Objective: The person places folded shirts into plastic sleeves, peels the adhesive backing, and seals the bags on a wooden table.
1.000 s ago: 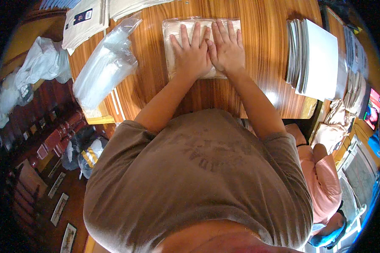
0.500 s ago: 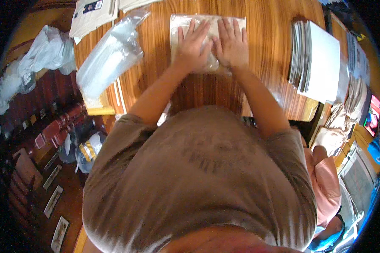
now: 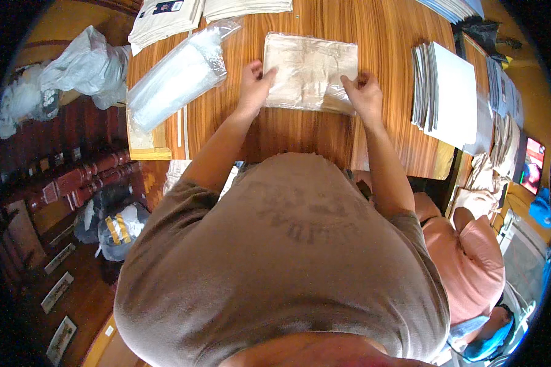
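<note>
A folded beige piece of cloth in a clear plastic bag (image 3: 311,70) lies flat on the striped wooden table (image 3: 312,131) in front of me. My left hand (image 3: 255,88) pinches the left edge of this bag between thumb and curled fingers. At the opposite edge, my right hand (image 3: 364,95) grips the bag in the same way. The plastic looks wrinkled and shiny, most of all near its lower right corner.
Left of the bag lies a pile of clear plastic bags (image 3: 177,76). Folded beige cloth items (image 3: 165,24) are stacked at the far left. A stack of white boards (image 3: 456,92) stands on the right. Another person in pink (image 3: 465,257) is close on my right.
Both hands have left the top of the bag, where they lay flat, and moved apart to its side edges, closing there. My view has shifted slightly.
</note>
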`<control>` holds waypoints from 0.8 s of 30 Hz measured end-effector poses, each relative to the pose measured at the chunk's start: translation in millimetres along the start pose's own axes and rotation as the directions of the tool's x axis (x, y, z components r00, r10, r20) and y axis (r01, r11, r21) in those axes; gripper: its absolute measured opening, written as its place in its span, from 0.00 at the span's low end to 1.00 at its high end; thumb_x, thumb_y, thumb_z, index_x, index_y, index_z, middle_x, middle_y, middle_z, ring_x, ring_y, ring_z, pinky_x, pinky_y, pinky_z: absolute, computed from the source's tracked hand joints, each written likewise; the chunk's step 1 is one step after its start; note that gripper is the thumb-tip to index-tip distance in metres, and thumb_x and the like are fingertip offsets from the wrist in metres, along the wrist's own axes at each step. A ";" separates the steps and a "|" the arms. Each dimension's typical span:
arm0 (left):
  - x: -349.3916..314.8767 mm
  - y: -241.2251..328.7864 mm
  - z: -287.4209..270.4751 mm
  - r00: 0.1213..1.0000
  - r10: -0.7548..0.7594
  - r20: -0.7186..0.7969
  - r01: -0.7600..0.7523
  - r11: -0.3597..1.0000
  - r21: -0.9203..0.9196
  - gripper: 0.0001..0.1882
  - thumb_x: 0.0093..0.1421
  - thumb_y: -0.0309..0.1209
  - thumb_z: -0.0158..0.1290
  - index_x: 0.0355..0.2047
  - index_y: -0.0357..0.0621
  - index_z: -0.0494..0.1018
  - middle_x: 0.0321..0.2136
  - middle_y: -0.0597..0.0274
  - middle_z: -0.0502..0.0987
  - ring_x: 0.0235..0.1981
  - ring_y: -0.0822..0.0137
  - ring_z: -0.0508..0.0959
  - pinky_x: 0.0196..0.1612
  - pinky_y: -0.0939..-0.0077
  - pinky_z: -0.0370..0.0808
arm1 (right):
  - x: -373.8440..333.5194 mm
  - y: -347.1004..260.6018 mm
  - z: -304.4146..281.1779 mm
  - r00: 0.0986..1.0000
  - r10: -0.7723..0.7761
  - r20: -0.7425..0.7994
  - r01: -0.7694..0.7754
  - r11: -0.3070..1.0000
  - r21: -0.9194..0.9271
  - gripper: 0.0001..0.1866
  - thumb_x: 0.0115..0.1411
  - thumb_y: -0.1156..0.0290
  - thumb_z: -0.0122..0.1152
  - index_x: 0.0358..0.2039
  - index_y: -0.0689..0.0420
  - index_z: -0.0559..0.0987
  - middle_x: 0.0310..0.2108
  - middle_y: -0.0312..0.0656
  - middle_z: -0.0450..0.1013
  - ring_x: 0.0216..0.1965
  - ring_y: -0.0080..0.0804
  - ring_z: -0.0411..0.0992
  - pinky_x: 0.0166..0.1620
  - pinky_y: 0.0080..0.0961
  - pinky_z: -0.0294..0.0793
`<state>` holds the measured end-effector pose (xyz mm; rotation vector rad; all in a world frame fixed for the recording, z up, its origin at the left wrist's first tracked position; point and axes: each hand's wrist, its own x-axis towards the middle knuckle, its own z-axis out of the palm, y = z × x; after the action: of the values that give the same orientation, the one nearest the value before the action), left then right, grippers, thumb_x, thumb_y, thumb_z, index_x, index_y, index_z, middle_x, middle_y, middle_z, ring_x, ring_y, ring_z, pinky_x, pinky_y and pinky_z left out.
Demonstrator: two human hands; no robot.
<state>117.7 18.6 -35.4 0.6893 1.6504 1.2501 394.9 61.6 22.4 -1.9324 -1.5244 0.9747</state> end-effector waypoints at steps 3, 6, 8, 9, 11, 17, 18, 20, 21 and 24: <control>-17.6 16.0 -23.5 0.913 -0.105 0.394 0.137 0.989 -0.054 0.20 0.67 0.31 0.62 0.56 0.34 0.74 0.49 0.60 0.82 0.47 0.71 0.80 0.49 0.75 0.78 | -11.3 17.4 -18.3 0.903 0.116 0.414 -0.234 0.941 0.246 0.25 0.59 0.59 0.75 0.46 0.69 0.82 0.43 0.46 0.79 0.42 0.34 0.77 0.49 0.31 0.76; -31.5 29.5 -34.0 0.898 0.285 0.335 -0.272 0.958 -0.086 0.17 0.69 0.30 0.60 0.54 0.36 0.76 0.43 0.63 0.84 0.44 0.71 0.81 0.50 0.74 0.78 | -48.0 5.4 -16.7 0.966 -0.258 -0.024 0.247 0.890 0.384 0.18 0.61 0.66 0.74 0.44 0.66 0.84 0.40 0.43 0.79 0.42 0.31 0.77 0.48 0.31 0.76; -22.9 32.6 -42.0 0.952 0.269 0.147 -0.278 0.960 0.042 0.22 0.74 0.40 0.52 0.60 0.39 0.73 0.52 0.55 0.81 0.54 0.64 0.79 0.58 0.65 0.76 | -50.3 18.6 -26.9 0.722 -0.667 -0.184 0.686 0.724 0.073 0.11 0.56 0.74 0.76 0.40 0.58 0.86 0.41 0.43 0.78 0.43 0.39 0.77 0.47 0.31 0.77; -18.9 37.3 -45.9 0.983 0.050 0.176 0.012 0.943 -0.334 0.27 0.75 0.46 0.47 0.64 0.39 0.68 0.57 0.50 0.77 0.57 0.59 0.78 0.60 0.60 0.75 | -57.4 15.8 -27.4 0.708 -0.681 -0.187 0.694 0.720 0.005 0.12 0.54 0.75 0.76 0.39 0.56 0.86 0.42 0.42 0.78 0.45 0.41 0.76 0.48 0.33 0.77; -17.8 41.4 -68.1 0.844 -0.194 0.501 0.512 0.572 -0.641 0.39 0.76 0.60 0.33 0.72 0.40 0.57 0.65 0.41 0.69 0.62 0.45 0.75 0.64 0.44 0.72 | -69.7 17.6 -27.2 0.724 -0.674 -0.144 0.658 0.738 -0.147 0.15 0.52 0.80 0.73 0.40 0.51 0.87 0.44 0.41 0.78 0.48 0.43 0.75 0.53 0.37 0.77; -51.9 33.6 -76.8 0.832 -0.290 0.474 0.157 0.941 0.300 0.31 0.75 0.47 0.48 0.70 0.43 0.61 0.58 0.54 0.77 0.55 0.60 0.79 0.51 0.58 0.79 | -84.1 41.4 -10.4 0.748 -0.650 0.137 0.663 0.721 -0.199 0.21 0.57 0.81 0.64 0.51 0.52 0.84 0.62 0.46 0.72 0.63 0.51 0.70 0.64 0.43 0.72; -58.4 37.7 -73.9 0.856 -0.306 0.417 0.213 0.943 0.255 0.29 0.74 0.45 0.51 0.68 0.43 0.63 0.55 0.56 0.78 0.53 0.62 0.80 0.49 0.61 0.79 | -89.1 28.2 -5.5 0.712 -0.685 0.153 0.701 0.705 -0.110 0.21 0.57 0.80 0.65 0.52 0.52 0.83 0.64 0.46 0.71 0.65 0.51 0.69 0.65 0.44 0.71; -67.9 39.9 -69.1 0.883 -0.348 0.315 0.308 0.936 0.171 0.25 0.71 0.39 0.56 0.64 0.44 0.68 0.49 0.59 0.81 0.49 0.66 0.81 0.44 0.67 0.79 | -95.3 21.0 6.3 0.566 -0.737 0.370 0.820 0.551 -0.157 0.28 0.61 0.61 0.71 0.62 0.48 0.78 0.70 0.47 0.65 0.72 0.53 0.60 0.71 0.50 0.62; -73.1 19.3 -73.0 0.888 -0.284 0.361 0.237 0.957 0.169 0.24 0.71 0.39 0.58 0.62 0.43 0.70 0.47 0.59 0.81 0.48 0.66 0.81 0.44 0.67 0.79 | -91.1 25.2 14.0 0.582 -0.713 0.390 0.810 0.547 -0.211 0.31 0.61 0.56 0.70 0.64 0.46 0.76 0.72 0.46 0.62 0.73 0.53 0.57 0.72 0.53 0.59; -94.6 -20.2 -89.0 0.849 -0.089 0.521 -0.122 0.926 0.358 0.22 0.68 0.37 0.62 0.55 0.36 0.72 0.41 0.59 0.82 0.44 0.67 0.83 0.45 0.68 0.80 | -82.9 37.5 28.2 0.660 -0.669 0.341 0.751 0.580 -0.314 0.36 0.61 0.48 0.69 0.68 0.42 0.72 0.75 0.46 0.57 0.75 0.55 0.53 0.73 0.58 0.54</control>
<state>78.6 -105.5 -17.7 1.1742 1.4148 0.6520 386.0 -29.4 -4.0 -1.2111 -2.5231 0.4599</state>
